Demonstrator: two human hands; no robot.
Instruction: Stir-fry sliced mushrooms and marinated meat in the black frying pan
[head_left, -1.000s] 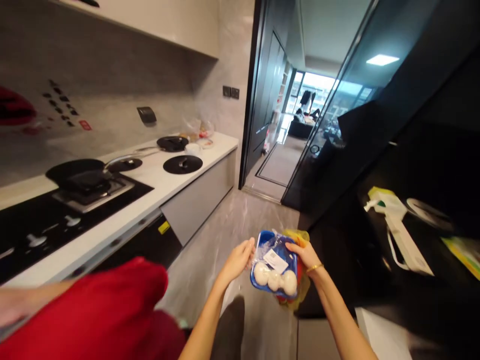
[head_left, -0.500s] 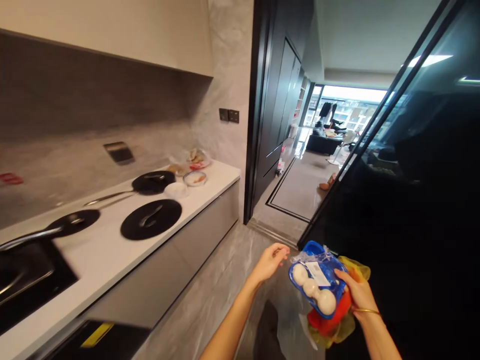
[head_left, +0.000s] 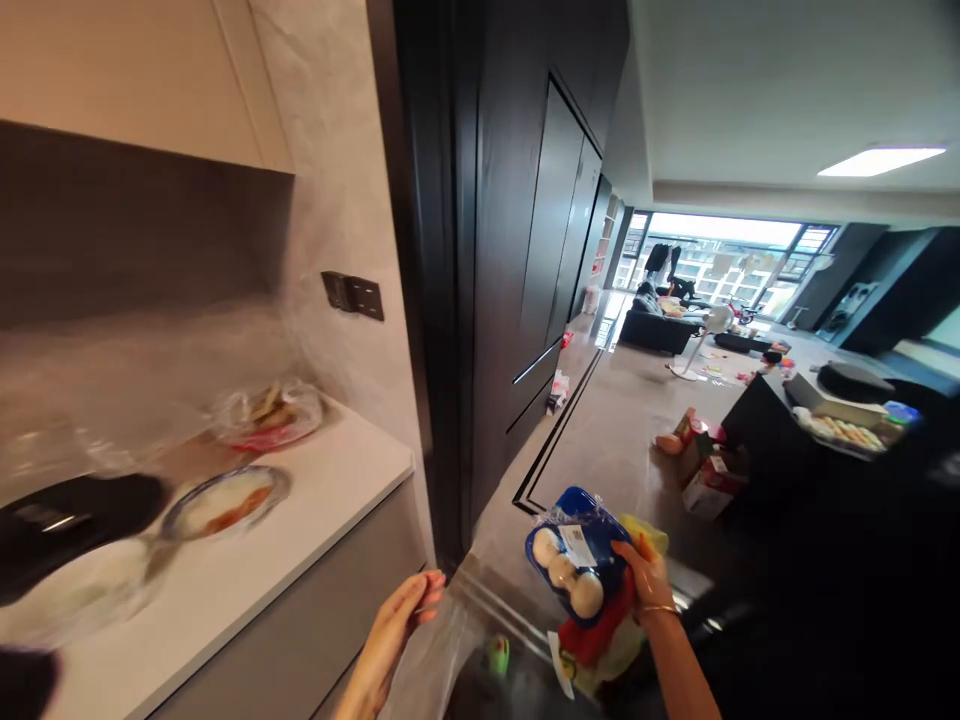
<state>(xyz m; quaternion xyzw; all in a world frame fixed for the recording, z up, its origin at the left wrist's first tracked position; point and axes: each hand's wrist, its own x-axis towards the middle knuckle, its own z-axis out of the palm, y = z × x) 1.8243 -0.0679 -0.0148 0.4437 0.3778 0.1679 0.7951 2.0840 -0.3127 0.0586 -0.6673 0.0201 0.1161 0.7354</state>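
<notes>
In the head view, grasping a blue tray (head_left: 601,557) by its right side in the right hand (head_left: 646,580), with white round pieces (head_left: 586,596) inside and a red-and-yellow bundle (head_left: 604,622) just below. Held over the floor (head_left: 622,420), beyond the right-hand corner of the tabletop (head_left: 356,475). With the left hand (head_left: 397,620) released and loosely curled, could tilt or slip for want of a second support. Might also lose the bundle from an overcrowded grip; hard to tell how firmly held.

bright window (head_left: 724,235), blurry lower left
</notes>
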